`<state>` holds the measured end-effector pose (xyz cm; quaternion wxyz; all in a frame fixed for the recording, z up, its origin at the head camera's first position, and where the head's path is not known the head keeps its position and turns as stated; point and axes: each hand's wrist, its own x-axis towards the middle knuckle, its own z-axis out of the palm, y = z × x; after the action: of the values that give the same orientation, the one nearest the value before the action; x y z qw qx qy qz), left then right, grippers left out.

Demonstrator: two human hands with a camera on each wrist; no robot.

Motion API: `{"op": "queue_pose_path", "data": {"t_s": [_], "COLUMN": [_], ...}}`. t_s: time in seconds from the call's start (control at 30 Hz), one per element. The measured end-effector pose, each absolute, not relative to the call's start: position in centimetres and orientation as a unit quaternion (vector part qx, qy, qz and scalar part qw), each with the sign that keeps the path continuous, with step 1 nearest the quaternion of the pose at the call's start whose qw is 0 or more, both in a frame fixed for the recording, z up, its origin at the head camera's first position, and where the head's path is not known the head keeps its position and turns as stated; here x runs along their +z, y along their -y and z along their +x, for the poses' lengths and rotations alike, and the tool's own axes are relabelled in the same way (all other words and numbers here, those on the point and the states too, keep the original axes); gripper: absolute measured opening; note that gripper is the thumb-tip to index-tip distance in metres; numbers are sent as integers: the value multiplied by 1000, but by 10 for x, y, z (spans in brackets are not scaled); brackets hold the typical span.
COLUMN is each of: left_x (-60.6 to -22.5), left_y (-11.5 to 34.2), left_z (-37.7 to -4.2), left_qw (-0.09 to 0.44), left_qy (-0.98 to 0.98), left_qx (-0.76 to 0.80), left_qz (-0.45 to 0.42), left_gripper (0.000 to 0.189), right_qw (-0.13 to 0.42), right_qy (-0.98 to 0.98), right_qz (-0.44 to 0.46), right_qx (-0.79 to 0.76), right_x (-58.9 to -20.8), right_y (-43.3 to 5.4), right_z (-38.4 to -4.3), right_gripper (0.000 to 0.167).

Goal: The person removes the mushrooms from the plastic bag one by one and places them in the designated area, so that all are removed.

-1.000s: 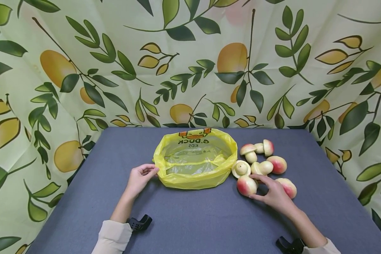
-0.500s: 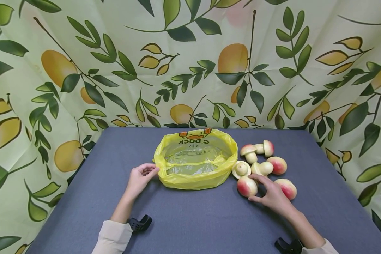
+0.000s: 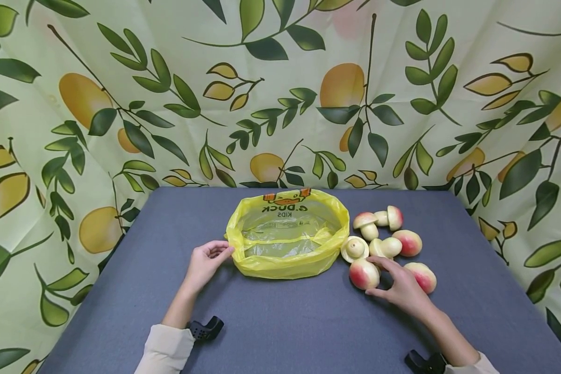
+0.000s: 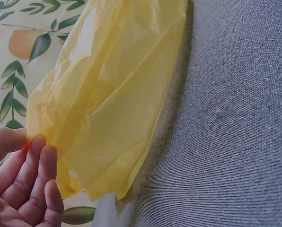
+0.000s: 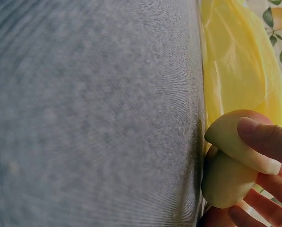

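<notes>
The left hand was found with thumb and forefinger pinching the near-left rim of a yellow plastic bag; its remaining fingers were bent toward the palm. The bag lay immediately right of those fingertips, mouth upward and spread wide, with reversed "G.DUCK KIDS" lettering and a duck print visible on its far side.

The right hand was grasping a red-and-cream toy mushroom, thumb against the cap and fingers round the other side, as the right wrist view confirmed. Whether that piece bore on the table could not be determined. The bag stood to the left of and beyond these fingers.

An upturned toy mushroom, stem pointing upward, lay just beyond the right fingertips, near the bag. Farther out were an upright toy mushroom and one lying on its side. Pale mushroom parts and a red-blushed cap sat beyond the knuckles; whether they formed one piece could not be established. Another blushed cap was just right of the right hand, partly hidden by it.

Beneath the fingers was a blue-grey covered table.
</notes>
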<state>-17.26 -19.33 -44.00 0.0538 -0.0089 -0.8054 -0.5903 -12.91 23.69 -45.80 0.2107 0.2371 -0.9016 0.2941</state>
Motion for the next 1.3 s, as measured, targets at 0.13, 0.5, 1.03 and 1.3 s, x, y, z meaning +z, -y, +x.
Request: {"op": "queue_pose_path", "data": {"t_s": [0.13,0.5,1.03,1.3], "left_x": [-440,-440,-439,-437], "left_y": [194,193,193,193], "left_z": [-173,-173,-172,-171], "left_qw": [54,54,54,52], "left_qy": [804,804,803,805], "left_qx": [-592,-592,-593,-591], "left_qz": [-9,-5,-6,-10], "left_gripper": [19,19,20,21], "right_qw": [218,222,205,204], "right_qy": [900,893,885,885], "right_qz": [240,248,241,229], "right_qx": [292,303,342,349], "right_x": [-457,-452,-434,-425], "right_y": [-237,-238,-239,-241], "right_z": [-130,-128,-127,-129], "right_gripper": [71,73,73,74]}}
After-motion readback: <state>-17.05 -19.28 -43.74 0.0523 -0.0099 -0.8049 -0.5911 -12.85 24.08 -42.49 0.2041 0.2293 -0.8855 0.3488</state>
